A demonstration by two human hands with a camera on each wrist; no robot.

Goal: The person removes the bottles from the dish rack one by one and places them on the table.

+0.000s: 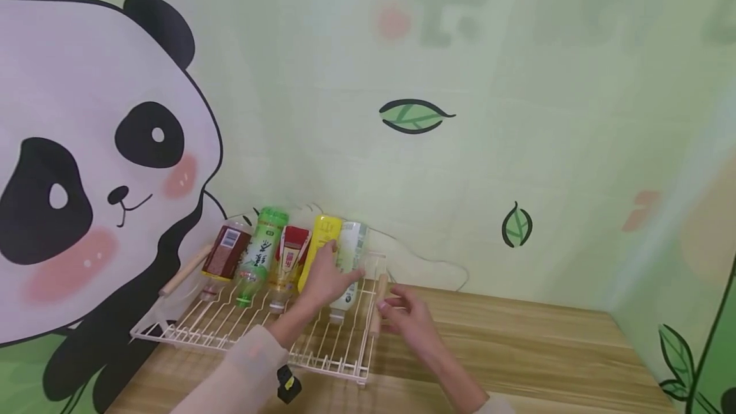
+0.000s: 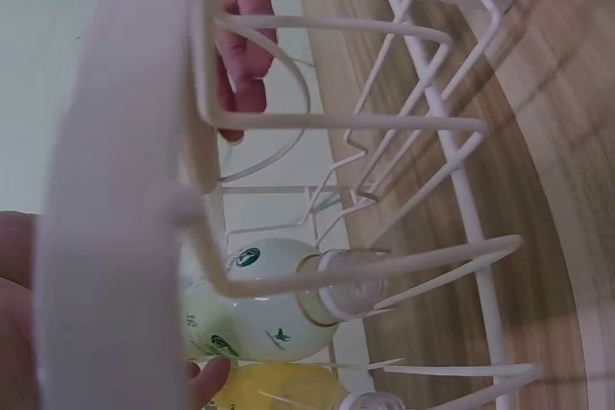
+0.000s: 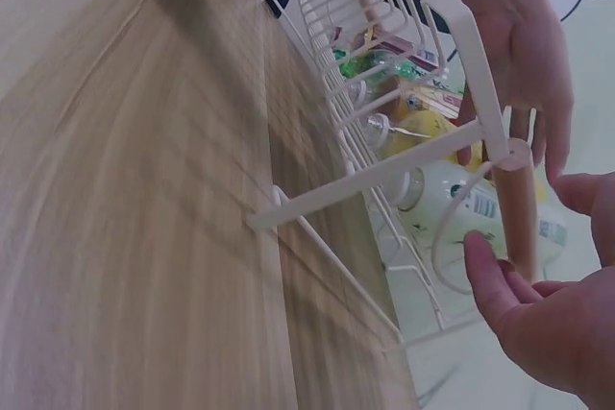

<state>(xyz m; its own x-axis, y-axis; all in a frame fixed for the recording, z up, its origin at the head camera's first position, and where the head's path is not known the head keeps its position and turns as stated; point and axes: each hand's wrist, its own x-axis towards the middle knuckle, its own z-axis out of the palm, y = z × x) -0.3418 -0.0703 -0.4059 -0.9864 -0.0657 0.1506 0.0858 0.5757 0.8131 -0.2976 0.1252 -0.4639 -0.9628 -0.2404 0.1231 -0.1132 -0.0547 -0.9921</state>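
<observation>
Several upside-down bottles lean in a white wire rack (image 1: 322, 363), caps toward the front. My left hand (image 1: 328, 276) holds the white bottle with green print (image 1: 352, 241), thumb across its right edge and a finger between it and the yellow bottle (image 1: 324, 229). To the left lean a bottle with a red top section (image 1: 293, 254), a green-labelled bottle (image 1: 263, 245) and a brown-labelled bottle (image 1: 228, 251). My right hand (image 1: 411, 318) stays loosely bent beside the rack's right wooden handle (image 1: 377, 308), its fingertips (image 3: 480, 249) close around the handle without gripping it.
The rack stands on a wood-grain table (image 1: 517, 350) against a pale green cloth backdrop printed with a panda (image 1: 103, 165) and leaves. A second wooden handle (image 1: 185, 271) is on the rack's left side. A small black object (image 1: 289, 385) shows in front of the rack.
</observation>
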